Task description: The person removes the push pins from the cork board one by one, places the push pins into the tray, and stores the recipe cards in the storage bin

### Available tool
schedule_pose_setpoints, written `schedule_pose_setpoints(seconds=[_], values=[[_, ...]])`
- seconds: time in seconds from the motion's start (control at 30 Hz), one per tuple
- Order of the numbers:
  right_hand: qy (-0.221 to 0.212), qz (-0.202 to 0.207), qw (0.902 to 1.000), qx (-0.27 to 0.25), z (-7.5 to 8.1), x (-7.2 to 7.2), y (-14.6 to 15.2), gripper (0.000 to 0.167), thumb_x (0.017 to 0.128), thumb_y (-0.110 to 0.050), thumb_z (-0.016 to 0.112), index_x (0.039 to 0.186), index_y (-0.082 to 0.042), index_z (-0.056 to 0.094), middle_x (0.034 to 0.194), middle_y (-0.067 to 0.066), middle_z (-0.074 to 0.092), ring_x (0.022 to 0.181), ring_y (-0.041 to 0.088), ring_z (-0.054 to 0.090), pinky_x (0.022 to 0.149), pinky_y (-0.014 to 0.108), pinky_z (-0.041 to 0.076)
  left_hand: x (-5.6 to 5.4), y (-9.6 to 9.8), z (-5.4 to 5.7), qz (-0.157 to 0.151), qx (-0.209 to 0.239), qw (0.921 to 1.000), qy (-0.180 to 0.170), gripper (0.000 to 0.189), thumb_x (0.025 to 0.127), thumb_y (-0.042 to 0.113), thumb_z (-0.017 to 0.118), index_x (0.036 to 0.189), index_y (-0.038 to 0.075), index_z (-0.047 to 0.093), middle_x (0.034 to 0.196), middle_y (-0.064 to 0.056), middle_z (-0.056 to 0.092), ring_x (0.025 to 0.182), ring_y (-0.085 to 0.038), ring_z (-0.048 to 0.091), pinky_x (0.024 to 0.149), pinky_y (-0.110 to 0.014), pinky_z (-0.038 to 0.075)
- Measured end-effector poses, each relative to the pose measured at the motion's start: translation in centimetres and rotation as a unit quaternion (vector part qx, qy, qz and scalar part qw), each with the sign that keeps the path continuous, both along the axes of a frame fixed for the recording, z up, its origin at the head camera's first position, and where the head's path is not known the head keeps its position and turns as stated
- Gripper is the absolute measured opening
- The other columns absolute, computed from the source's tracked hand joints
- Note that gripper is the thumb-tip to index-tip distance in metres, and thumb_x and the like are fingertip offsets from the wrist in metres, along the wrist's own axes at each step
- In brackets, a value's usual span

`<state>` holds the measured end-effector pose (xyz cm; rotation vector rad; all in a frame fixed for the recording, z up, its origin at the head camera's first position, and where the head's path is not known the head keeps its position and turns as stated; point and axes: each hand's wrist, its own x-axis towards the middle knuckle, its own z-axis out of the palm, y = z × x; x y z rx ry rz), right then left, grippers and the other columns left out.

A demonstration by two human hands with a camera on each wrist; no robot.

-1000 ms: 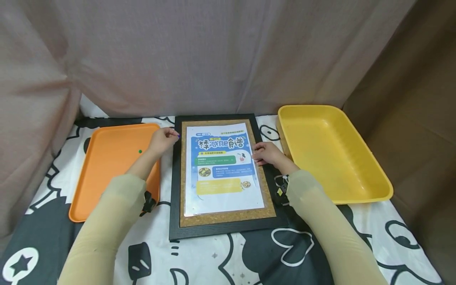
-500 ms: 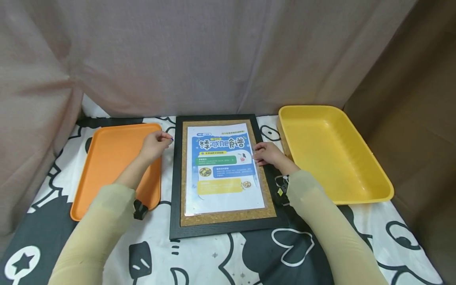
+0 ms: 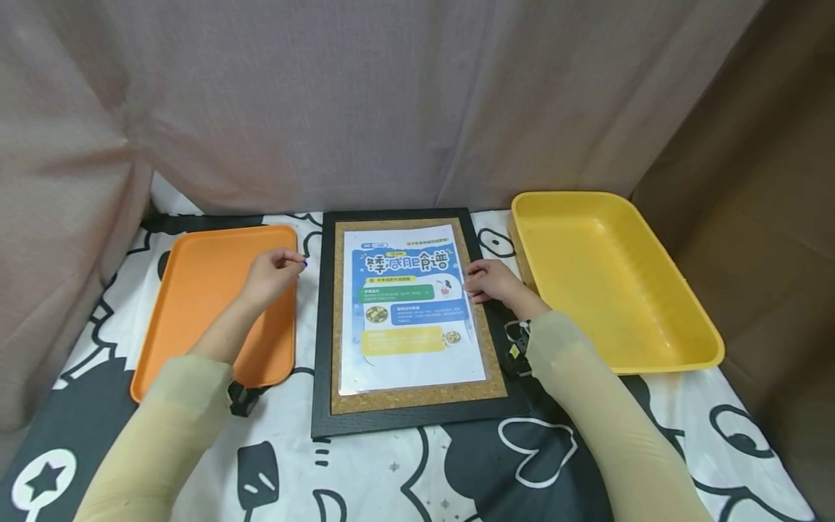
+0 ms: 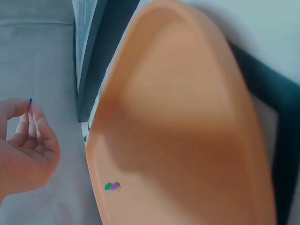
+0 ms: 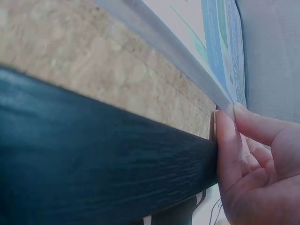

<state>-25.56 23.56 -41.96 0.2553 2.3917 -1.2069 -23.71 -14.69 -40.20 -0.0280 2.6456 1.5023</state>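
Observation:
Over the right part of the orange tray (image 3: 202, 283), my left hand (image 3: 269, 277) pinches a small blue pushpin (image 4: 31, 101) between thumb and fingertip. Little of the pin shows. A green pushpin (image 4: 108, 186) and a purple one (image 4: 116, 186) lie in the tray in the left wrist view. A printed poster sheet (image 3: 414, 368) lies on the cork board (image 3: 417, 400) in its black frame (image 3: 417, 420). At the sheet's right edge, my right hand (image 3: 492, 281) pinches the margin between thumb and index finger; the right wrist view shows that edge raised off the cork.
A deep yellow bin (image 3: 607, 290) stands right of the frame, close to my right forearm. Patterned cloth (image 3: 365, 471) covers the table. Grey-brown curtains (image 3: 391, 109) hang behind and at both sides.
My left hand has moved from the frame's upper left edge leftward and toward me, over the tray, with the blue pushpin still pinched. The right hand stays at the sheet's edge.

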Motion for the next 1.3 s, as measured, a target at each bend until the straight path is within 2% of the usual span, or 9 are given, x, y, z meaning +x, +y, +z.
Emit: schedule_pose_setpoints(seconds=[0.2,0.33,0.43,0.57,0.83,1.03,1.17,1.3], values=[[0.002,0.000,1.0000,-0.002,-0.1,0.1,0.0,0.043,0.091,-0.007,0.057,0.132,-0.001,0.045,0.107,0.018,0.059,0.070,0.009,0.058,0.063,0.020,0.053,0.7,-0.7,-0.2,0.002,0.010,0.9999,-0.009,0.027,0.093,0.015,0.052,0.107,-0.007,0.058,0.087,-0.006,0.058,0.078,-0.013,0.056,0.066,-0.013,0.044],[0.004,0.001,1.0000,-0.003,-0.1,0.0,0.0,0.042,0.091,-0.006,0.057,0.131,-0.001,0.046,0.105,0.017,0.058,0.069,0.009,0.058,0.062,0.020,0.053,1.2,-1.1,-0.1,0.005,0.012,0.9997,-0.022,0.030,0.095,0.018,0.050,0.110,-0.007,0.056,0.094,-0.013,0.057,0.084,-0.020,0.056,0.070,-0.015,0.047],[0.005,0.002,1.0000,-0.005,-0.1,0.0,0.0,0.042,0.091,-0.006,0.057,0.131,0.000,0.046,0.105,0.017,0.058,0.068,0.009,0.058,0.062,0.020,0.053,1.5,-1.4,-0.2,0.003,0.012,0.9997,-0.020,0.031,0.095,0.019,0.051,0.110,-0.007,0.056,0.097,-0.015,0.057,0.082,-0.016,0.055,0.072,-0.018,0.048],[0.006,0.002,1.0000,-0.008,-0.1,-0.1,0.0,0.042,0.091,-0.007,0.057,0.131,0.000,0.045,0.104,0.017,0.059,0.068,0.008,0.058,0.062,0.020,0.053,1.9,-1.7,-0.3,0.001,0.009,0.9998,-0.016,0.032,0.095,0.020,0.051,0.110,-0.008,0.055,0.093,-0.011,0.057,0.080,-0.012,0.054,0.072,-0.019,0.048],[0.005,-0.020,0.9997,-0.009,-0.2,0.2,-0.1,0.044,0.092,-0.009,0.057,0.133,-0.002,0.045,0.110,0.019,0.059,0.070,0.010,0.060,0.063,0.019,0.053,2.4,-2.0,-0.9,0.003,-0.001,0.9997,-0.024,0.033,0.096,0.022,0.049,0.112,-0.005,0.055,0.101,-0.019,0.056,0.087,-0.025,0.053,0.073,-0.022,0.047],[0.008,-0.029,0.9994,-0.020,-0.2,0.9,-0.1,0.047,0.093,-0.014,0.056,0.137,-0.005,0.042,0.116,0.019,0.058,0.079,0.013,0.060,0.066,0.019,0.053,2.6,-2.0,-0.9,0.002,0.001,0.9996,-0.027,0.033,0.096,0.023,0.049,0.113,-0.006,0.055,0.102,-0.018,0.057,0.090,-0.026,0.053,0.074,-0.023,0.047],[0.017,-0.016,0.9992,-0.033,0.2,1.6,-0.2,0.054,0.092,-0.013,0.056,0.142,-0.008,0.035,0.115,0.018,0.056,0.081,0.015,0.057,0.066,0.020,0.051,2.7,-2.0,-0.8,0.004,0.006,0.9995,-0.032,0.034,0.096,0.023,0.048,0.114,-0.006,0.054,0.104,-0.018,0.056,0.092,-0.027,0.053,0.078,-0.026,0.048],[0.018,-0.001,0.9985,-0.052,0.3,2.3,-0.5,0.063,0.093,-0.010,0.052,0.148,-0.011,0.022,0.117,0.018,0.053,0.079,0.014,0.055,0.064,0.022,0.049,2.8,-2.0,-0.7,0.007,0.000,0.9993,-0.038,0.034,0.097,0.024,0.047,0.115,-0.005,0.054,0.106,-0.019,0.055,0.094,-0.028,0.052,0.078,-0.025,0.047]])
